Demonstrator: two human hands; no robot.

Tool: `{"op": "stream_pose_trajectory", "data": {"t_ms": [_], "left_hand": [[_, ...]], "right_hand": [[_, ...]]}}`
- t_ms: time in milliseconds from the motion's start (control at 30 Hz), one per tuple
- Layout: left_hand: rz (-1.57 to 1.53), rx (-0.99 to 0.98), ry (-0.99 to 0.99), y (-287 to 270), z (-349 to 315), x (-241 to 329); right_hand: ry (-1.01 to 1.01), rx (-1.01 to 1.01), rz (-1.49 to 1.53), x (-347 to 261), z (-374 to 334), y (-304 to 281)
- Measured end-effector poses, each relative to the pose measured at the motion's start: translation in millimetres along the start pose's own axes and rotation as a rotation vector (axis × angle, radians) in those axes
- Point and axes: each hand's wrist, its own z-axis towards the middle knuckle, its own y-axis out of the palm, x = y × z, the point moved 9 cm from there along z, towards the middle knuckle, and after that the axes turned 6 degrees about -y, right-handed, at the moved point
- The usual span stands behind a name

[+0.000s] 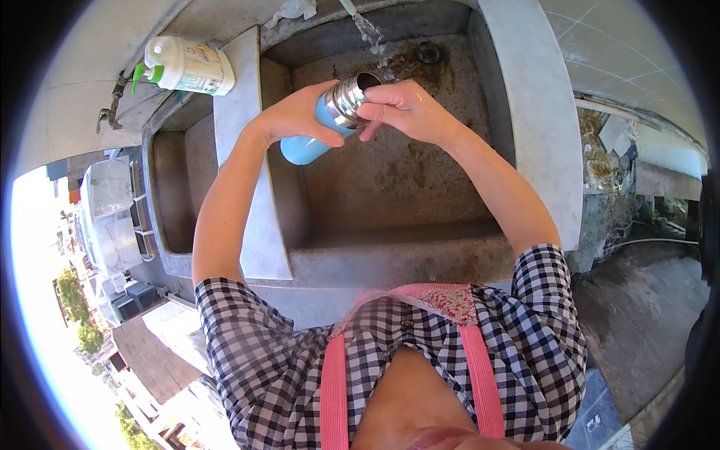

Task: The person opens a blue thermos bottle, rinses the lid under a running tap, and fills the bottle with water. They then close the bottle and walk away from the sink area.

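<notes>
While both forearms reach over the sink (pixel 405 199), a blue bottle (pixel 306 148) is held above its basin, tilted, with its bare steel neck (pixel 343 103) pointing up and to the right. The left hand (pixel 304 112) is curved around the body just below the neck, its thumb in front; the remaining fingers are largely hidden. The right hand (pixel 405 111) is partly curled, with thumb and fingers at the rim; whether it grips the steel or dips a fingertip inside cannot be told. Beyond the bottle, water (pixel 371 36) runs from a pale spout (pixel 348 6), and a round drain (pixel 427 52) lies near the far wall of the basin. At left, a white jug (pixel 191 66) with a green nozzle lies near the far end of the pale counter (pixel 251 217) dividing the two basins.
</notes>
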Motion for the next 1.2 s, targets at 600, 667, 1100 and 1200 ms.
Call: {"op": "stream_pose_trajectory", "data": {"t_ms": [600, 667, 1100, 1200], "left_hand": [[0.207, 1.183, 0.747, 9.0, -62.9, 19.6], [0.215, 1.154, 0.757, 8.4, -69.3, 21.0], [0.156, 1.114, 0.933, 8.6, -128.7, 41.9], [0.153, 1.114, 0.966, 11.9, -138.4, 46.2]], "right_hand": [[-0.378, 0.148, -0.725, -115.8, -45.6, 59.3], [-0.577, 0.255, -0.712, -137.1, -64.8, 50.6], [0.110, 0.606, -0.235, -44.4, -150.1, 9.2], [0.092, 0.589, -0.238, -45.5, -152.9, 13.6]]}}
